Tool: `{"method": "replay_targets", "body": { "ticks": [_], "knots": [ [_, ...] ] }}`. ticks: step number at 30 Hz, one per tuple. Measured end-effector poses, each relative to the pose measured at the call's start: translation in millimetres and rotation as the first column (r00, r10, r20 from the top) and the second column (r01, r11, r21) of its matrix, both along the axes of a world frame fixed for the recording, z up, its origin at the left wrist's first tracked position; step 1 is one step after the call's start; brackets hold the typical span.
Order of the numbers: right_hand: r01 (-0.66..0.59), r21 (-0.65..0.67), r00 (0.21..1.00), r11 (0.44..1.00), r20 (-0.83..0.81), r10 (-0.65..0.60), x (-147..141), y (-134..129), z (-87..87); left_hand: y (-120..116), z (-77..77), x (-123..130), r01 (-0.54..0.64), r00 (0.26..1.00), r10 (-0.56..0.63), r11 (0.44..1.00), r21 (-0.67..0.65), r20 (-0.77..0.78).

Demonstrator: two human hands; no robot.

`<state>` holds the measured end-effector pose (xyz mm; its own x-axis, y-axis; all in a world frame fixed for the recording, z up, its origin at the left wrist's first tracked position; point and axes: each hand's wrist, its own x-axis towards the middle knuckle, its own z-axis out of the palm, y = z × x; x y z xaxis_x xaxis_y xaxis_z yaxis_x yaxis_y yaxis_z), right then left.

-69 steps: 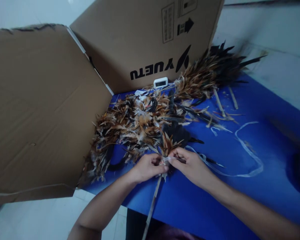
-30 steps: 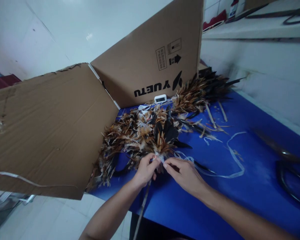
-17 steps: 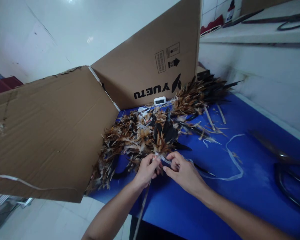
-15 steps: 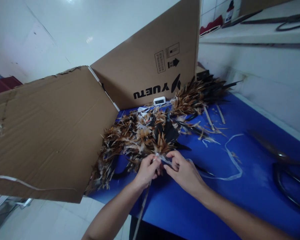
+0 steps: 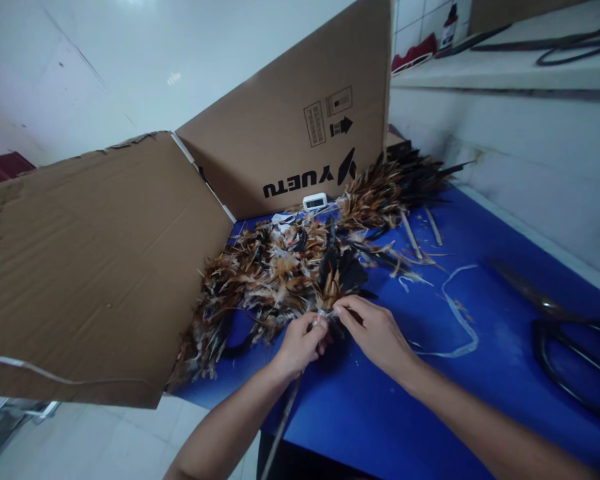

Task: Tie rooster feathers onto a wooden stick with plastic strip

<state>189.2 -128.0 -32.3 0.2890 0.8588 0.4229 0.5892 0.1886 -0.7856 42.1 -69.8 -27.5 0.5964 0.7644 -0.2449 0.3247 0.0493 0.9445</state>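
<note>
My left hand [image 5: 303, 343] is closed around a thin stick [image 5: 283, 423] near its top, where brown and black feathers [image 5: 333, 280] fan out beyond the fingers. Clear plastic strip [image 5: 321, 316] wraps the stick at the feather bases. With thumb and forefinger pinched, my right hand [image 5: 373, 333] grips the strip close to that wrap. A long loose plastic strip [image 5: 465, 343] curves over the blue table on the right. Behind both hands lies a heap of loose brown, white and black feathers [image 5: 270, 267].
Large black-handled scissors [image 5: 550, 307] lie at the right. An upright cardboard sheet [image 5: 290, 113] walls the back and left. A small white digital device [image 5: 315, 201] stands against it, beside another feather bundle [image 5: 380, 187]. Two short sticks [image 5: 411, 235] rest on the blue table [image 5: 485, 413].
My right hand has moved in against the wrap, its fingers now pinched on the strip, which was stretched between the hands before. My left hand keeps hold of the stick.
</note>
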Motion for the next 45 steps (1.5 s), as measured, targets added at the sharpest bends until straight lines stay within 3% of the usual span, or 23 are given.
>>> {"method": "replay_targets", "body": {
  "ticks": [4,9,14,34,45],
  "knots": [
    [-0.046,-0.039,0.996,0.998,-0.076,0.043,6.8,4.6,-2.2,-1.5,2.9,0.1,-0.003,0.999,0.006,0.998,-0.067,0.042],
    [-0.104,-0.023,0.995,0.994,0.007,0.104,10.7,5.3,-1.5,-2.3,5.4,-0.5,0.011,0.997,-0.004,0.995,-0.095,0.071],
    [-0.1,-0.081,0.99,0.992,0.087,0.107,7.9,2.9,1.0,-2.7,8.3,-1.5,0.01,0.997,0.001,0.991,-0.134,0.084],
    [-0.068,-0.048,0.94,0.997,0.33,0.08,4.9,-3.0,0.8,-0.5,6.5,-2.7,0.013,0.999,-0.008,0.994,-0.107,0.05],
    [-0.11,-0.011,0.955,0.994,0.275,0.109,-0.1,-4.3,-0.5,0.6,3.1,-1.8,-0.018,0.997,0.026,0.993,-0.114,0.069]
  ]
}}
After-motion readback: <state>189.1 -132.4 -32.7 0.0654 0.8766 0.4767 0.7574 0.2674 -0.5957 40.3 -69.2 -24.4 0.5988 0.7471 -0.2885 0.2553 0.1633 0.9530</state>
